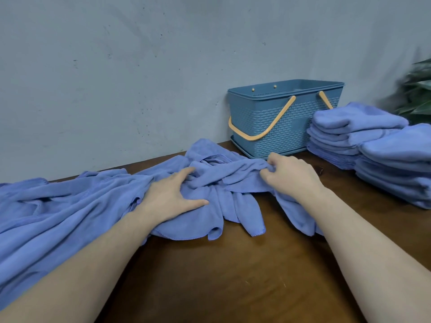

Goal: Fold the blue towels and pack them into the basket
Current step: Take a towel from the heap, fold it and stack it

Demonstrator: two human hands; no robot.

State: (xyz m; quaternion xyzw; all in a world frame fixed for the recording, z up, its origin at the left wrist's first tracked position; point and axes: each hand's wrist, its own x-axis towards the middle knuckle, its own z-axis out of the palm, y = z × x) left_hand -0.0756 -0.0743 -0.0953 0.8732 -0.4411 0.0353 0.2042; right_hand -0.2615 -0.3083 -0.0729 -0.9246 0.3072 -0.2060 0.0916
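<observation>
A heap of crumpled blue towels (70, 201) spreads over the left and middle of the brown table. My left hand (173, 194) lies on the heap with its fingers spread and reaching into the folds. To its right, my right hand (289, 173) grips a bunched fold of one crumpled towel (235, 173). A blue plastic basket (284, 129) with tan handles stands at the back against the wall; what is inside it is hidden. Two stacks of folded blue towels (373, 145) sit to the right of the basket.
The brown wooden table (233, 276) runs along a grey wall (163, 66). A green plant (417, 94) shows at the right edge behind the folded stacks.
</observation>
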